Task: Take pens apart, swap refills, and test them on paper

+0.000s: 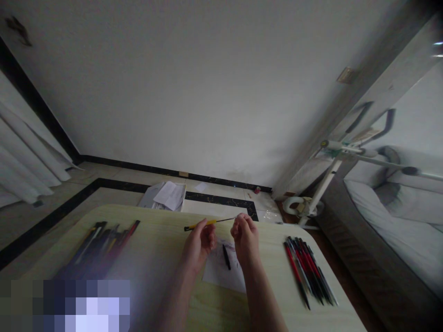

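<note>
Over the middle of the table, my left hand is closed on a yellow pen barrel whose black end points left. A thin dark rod, which looks like an ink refill, runs from the barrel to my right hand. The fingers of that hand are pinched at the rod's far end; its tip is hidden there. Beneath both hands lies a white sheet of paper with faint reddish marks. A short black pen part rests on the paper.
Several red, black and silver pens lie side by side at the table's right. More pens lie at the left, partly blurred. Beyond the pale wooden table, a box of papers sits on the floor. Exercise equipment stands right, near a sofa.
</note>
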Demonstrator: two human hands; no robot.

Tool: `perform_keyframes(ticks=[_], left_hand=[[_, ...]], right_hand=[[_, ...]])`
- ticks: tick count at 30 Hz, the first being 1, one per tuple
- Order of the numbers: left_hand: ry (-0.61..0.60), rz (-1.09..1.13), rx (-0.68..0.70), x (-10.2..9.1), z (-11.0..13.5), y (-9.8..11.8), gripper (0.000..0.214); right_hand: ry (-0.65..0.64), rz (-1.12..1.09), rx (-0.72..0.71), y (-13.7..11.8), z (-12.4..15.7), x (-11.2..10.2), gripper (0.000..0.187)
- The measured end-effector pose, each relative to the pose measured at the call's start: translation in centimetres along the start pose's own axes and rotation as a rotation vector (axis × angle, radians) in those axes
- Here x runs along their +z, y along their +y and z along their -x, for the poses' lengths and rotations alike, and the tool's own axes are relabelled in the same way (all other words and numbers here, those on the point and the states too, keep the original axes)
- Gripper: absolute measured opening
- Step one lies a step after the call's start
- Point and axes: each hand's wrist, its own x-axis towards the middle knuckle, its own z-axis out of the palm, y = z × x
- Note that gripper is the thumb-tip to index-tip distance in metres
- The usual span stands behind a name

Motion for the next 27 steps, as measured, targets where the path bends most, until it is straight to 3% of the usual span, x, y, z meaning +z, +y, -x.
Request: perform_keyframes(ticks=[16,27], left_hand=[[-0.071,-0.121,0.053,-0.11,-0.05,-0.22,0.03],[-0.142,0.012,0.046,-0.52,-0.09,0.27,0.024]], right_hand=[[-0.068,0.171,-0.064,0.41,0.68,0.49,0.017],[-0.176,0.24,0.008,0.08,0.59,0.22,0.017]])
